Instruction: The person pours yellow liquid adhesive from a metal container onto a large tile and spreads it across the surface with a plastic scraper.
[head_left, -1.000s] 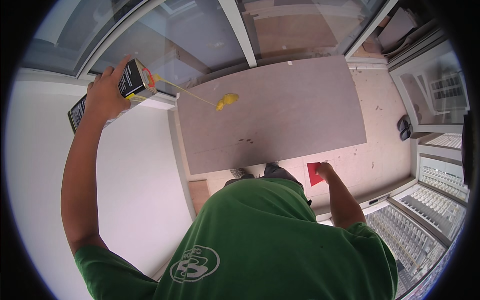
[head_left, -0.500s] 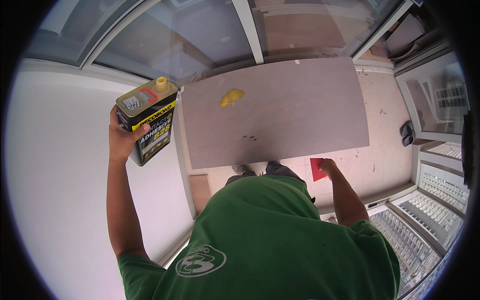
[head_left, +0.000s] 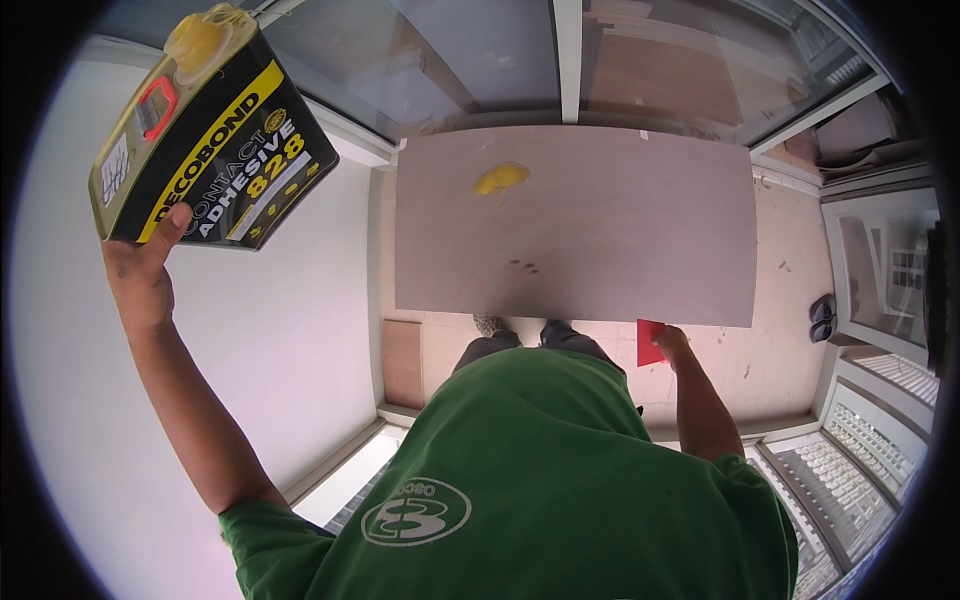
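Raised at the upper left, my left hand (head_left: 150, 265) is closed round the lower end of a black and yellow adhesive can (head_left: 225, 165). The can is tilted, with its yellow spout and red handle toward the upper left. Low on the right, my right hand (head_left: 670, 343) grips a flat red spreader (head_left: 649, 342) at its edge. Before my feet lies a large grey-brown board (head_left: 620, 230). A puddle of yellow adhesive (head_left: 500, 179) sits on its far left part, and several small dark spots mark its near side.
Glass panels in pale frames (head_left: 568, 60) stand beyond the board. A white wall (head_left: 290, 300) rises on the left. Black slippers (head_left: 822, 318) lie on the floor at the right, near an open glazed door (head_left: 890, 250). A brown piece (head_left: 403, 362) rests by the wall.
My left hand has lifted the can up and to the left, closer to the camera, and its spout has tipped leftward. My right hand still holds the spreader low.
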